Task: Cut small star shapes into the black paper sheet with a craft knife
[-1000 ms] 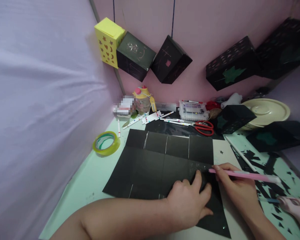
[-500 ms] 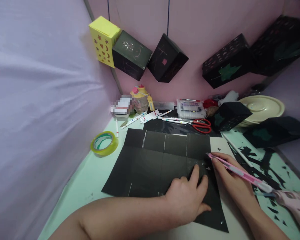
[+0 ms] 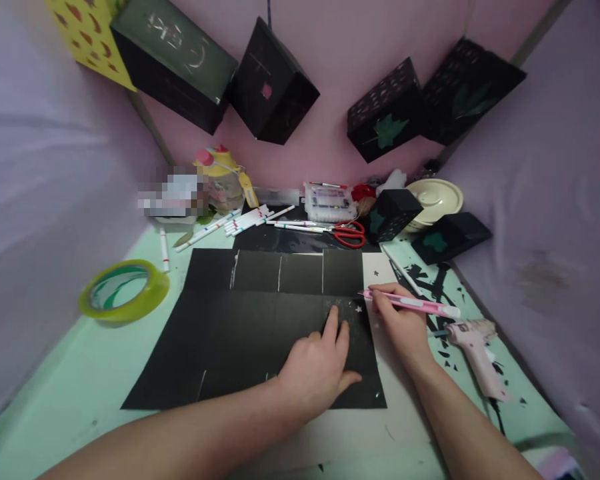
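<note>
A sheet of black card (image 3: 220,347) with white lines and creases lies on a white board (image 3: 395,427). My left hand (image 3: 315,363) rests on the card's right part, fingers spread, holding nothing. Just beyond its fingertips are faint white marks and a small star-shaped cutout (image 3: 359,309). My right hand (image 3: 400,327) grips a slim pink craft knife (image 3: 420,304) like a pen. The knife's tip is at the card's right edge, near a crease. I cannot tell whether the tip touches the card.
A glue gun (image 3: 475,347) and black paper scraps (image 3: 433,283) lie at right. Yellow tape (image 3: 155,290) is at left. Behind the card are white markers (image 3: 250,220), red-handled scissors (image 3: 349,235) and a clear plastic case (image 3: 330,202). Black boxes (image 3: 275,87) hang above.
The camera view has shifted right, so things appear further left, and the whole glue gun shows. Both hands keep nearly the same places on the card, with the knife still gripped.
</note>
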Demonstrator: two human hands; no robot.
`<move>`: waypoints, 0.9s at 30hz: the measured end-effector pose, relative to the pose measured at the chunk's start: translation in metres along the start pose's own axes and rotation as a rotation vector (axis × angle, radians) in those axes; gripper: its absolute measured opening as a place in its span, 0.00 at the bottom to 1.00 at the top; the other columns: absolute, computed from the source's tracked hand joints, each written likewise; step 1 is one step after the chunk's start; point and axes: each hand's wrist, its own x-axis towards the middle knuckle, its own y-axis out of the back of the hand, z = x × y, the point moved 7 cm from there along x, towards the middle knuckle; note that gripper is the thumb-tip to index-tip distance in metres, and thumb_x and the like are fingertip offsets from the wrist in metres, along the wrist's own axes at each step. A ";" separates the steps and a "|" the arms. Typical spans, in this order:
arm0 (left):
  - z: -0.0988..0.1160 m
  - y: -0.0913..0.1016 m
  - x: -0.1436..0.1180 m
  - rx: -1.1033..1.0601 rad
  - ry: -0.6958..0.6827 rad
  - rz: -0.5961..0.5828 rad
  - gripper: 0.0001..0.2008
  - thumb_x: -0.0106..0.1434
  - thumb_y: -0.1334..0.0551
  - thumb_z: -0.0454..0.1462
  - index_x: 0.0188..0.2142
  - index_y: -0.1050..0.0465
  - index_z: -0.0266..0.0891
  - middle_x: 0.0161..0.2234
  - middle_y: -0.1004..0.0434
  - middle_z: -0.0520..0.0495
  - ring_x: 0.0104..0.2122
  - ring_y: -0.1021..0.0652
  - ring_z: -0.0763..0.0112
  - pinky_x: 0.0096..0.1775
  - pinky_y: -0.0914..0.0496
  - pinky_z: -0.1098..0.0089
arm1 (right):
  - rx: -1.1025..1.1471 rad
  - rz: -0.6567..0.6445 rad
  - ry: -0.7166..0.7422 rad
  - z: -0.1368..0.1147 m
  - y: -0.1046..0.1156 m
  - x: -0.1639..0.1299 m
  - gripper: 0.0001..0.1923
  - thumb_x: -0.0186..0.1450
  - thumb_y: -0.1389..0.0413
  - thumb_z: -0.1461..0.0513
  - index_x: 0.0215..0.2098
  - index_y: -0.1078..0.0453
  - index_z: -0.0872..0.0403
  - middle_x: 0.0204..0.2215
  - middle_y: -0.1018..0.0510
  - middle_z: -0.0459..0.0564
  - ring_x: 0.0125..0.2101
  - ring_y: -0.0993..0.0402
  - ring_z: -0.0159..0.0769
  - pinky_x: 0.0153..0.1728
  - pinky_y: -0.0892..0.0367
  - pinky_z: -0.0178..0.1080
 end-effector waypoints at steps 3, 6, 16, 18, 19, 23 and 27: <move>-0.001 -0.001 0.001 0.019 -0.007 0.029 0.39 0.58 0.39 0.56 0.62 0.39 0.35 0.66 0.49 0.33 0.35 0.20 0.60 0.33 0.24 0.64 | -0.026 -0.019 0.012 -0.003 -0.003 0.000 0.05 0.63 0.45 0.60 0.31 0.28 0.53 0.27 0.25 0.45 0.30 0.30 0.36 0.34 0.36 0.38; -0.001 0.000 0.001 0.036 -0.038 0.057 0.39 0.58 0.40 0.57 0.61 0.38 0.36 0.66 0.49 0.37 0.32 0.20 0.61 0.31 0.24 0.64 | -0.063 -0.053 0.053 -0.009 -0.008 -0.002 0.04 0.62 0.45 0.61 0.29 0.31 0.53 0.26 0.26 0.45 0.29 0.30 0.36 0.33 0.37 0.37; -0.001 0.000 0.005 0.051 -0.072 0.027 0.38 0.59 0.41 0.58 0.61 0.39 0.37 0.67 0.50 0.37 0.31 0.20 0.63 0.30 0.24 0.64 | -0.098 -0.110 0.134 -0.008 -0.015 -0.002 0.07 0.61 0.46 0.63 0.25 0.35 0.52 0.22 0.29 0.42 0.25 0.33 0.33 0.28 0.38 0.35; -0.001 0.000 0.005 0.054 -0.072 0.022 0.38 0.59 0.41 0.58 0.61 0.39 0.37 0.67 0.50 0.36 0.32 0.20 0.64 0.30 0.24 0.64 | -0.102 -0.114 0.133 -0.008 -0.015 -0.002 0.07 0.61 0.46 0.63 0.25 0.35 0.52 0.22 0.29 0.42 0.25 0.33 0.33 0.28 0.38 0.35; -0.001 0.001 0.004 0.055 -0.071 0.022 0.38 0.59 0.41 0.58 0.61 0.39 0.37 0.67 0.49 0.36 0.32 0.20 0.64 0.31 0.24 0.64 | -0.104 -0.119 0.131 -0.008 -0.016 -0.002 0.07 0.62 0.46 0.63 0.25 0.35 0.52 0.22 0.29 0.43 0.24 0.33 0.33 0.28 0.38 0.35; -0.001 0.003 0.004 0.059 -0.082 0.036 0.36 0.60 0.41 0.57 0.60 0.38 0.38 0.67 0.49 0.37 0.31 0.21 0.65 0.31 0.25 0.65 | -0.098 -0.168 0.112 -0.011 -0.017 -0.005 0.06 0.63 0.46 0.62 0.28 0.32 0.53 0.22 0.27 0.44 0.25 0.32 0.34 0.27 0.37 0.35; -0.001 0.001 0.003 0.061 -0.087 0.044 0.35 0.60 0.41 0.56 0.60 0.36 0.39 0.67 0.49 0.39 0.31 0.21 0.65 0.30 0.25 0.65 | -0.023 -0.205 0.043 -0.014 -0.016 -0.004 0.06 0.64 0.46 0.60 0.34 0.27 0.52 0.28 0.23 0.47 0.29 0.28 0.36 0.31 0.34 0.36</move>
